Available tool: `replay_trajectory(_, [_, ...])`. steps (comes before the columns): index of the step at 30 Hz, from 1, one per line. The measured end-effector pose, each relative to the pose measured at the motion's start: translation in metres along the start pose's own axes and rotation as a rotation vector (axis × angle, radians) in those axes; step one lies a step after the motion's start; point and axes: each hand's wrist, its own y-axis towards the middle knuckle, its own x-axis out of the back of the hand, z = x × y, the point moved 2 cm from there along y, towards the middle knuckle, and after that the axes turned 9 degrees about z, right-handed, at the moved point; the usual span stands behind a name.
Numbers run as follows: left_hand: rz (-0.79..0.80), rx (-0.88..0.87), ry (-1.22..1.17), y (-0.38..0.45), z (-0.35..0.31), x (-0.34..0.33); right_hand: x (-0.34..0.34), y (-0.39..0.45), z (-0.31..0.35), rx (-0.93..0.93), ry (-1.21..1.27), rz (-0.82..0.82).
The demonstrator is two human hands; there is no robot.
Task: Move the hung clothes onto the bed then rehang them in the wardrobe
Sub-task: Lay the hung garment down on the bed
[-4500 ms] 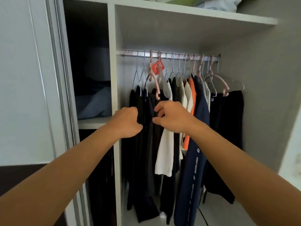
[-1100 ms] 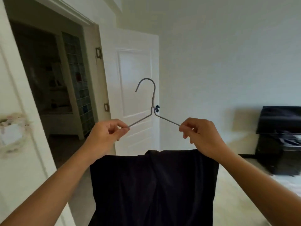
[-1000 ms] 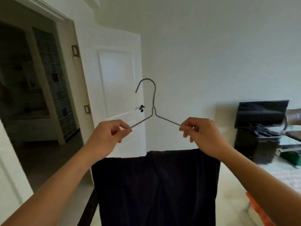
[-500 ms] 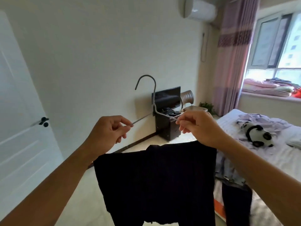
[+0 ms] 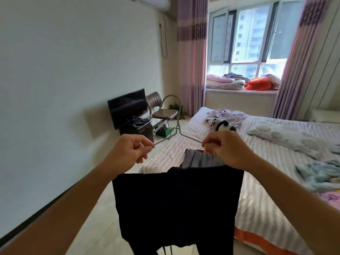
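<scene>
A: What are the hands doing?

B: The left hand (image 5: 131, 152) pinches the left end of a wire hanger (image 5: 176, 126) between thumb and curled fingers. The right hand (image 5: 225, 149) pinches the right end the same way. Both are raised in front of the person, arms stretched forward.

A: And the hanger itself?

B: It is upright, hook at the top, its two sloped arms running down into the fingers. A dark garment (image 5: 174, 208) hangs below the hands and drops out of the bottom of the view. The hands and the cloth hide how it sits on the hanger.

A: Where is all this relative to the bed?

B: The garment hangs over the floor just beside the near corner of the bed (image 5: 266, 208), which has a striped sheet and an orange band along its base. A grey striped piece of clothing (image 5: 198, 160) lies on the bed directly behind the right hand.

A: Anything else on the bed?

B: A panda toy (image 5: 220, 124) and crumpled lilac fabric (image 5: 226, 114) farther back, a folded floral quilt (image 5: 287, 137) and pale blue clothing (image 5: 320, 173) to the right.

A: And the room?

B: A television (image 5: 127, 107) and a chair (image 5: 161, 111) stand by the left wall. Folded bedding (image 5: 224, 82) sits on the window ledge between purple curtains (image 5: 191, 52).
</scene>
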Motion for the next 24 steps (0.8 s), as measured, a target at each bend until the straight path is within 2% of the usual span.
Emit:
replay_trajectory(12, [0.129,0.082,-0.115,0.18,0.05,-0.091,0.032,0.079,-0.153,-0.111,-0.076,0.08])
replay_trajectory(24, [0.247,0.048,-0.153,0.361,0.135,-0.129,0.019,0.193,-0.262,-0.307,-0.062,0.109])
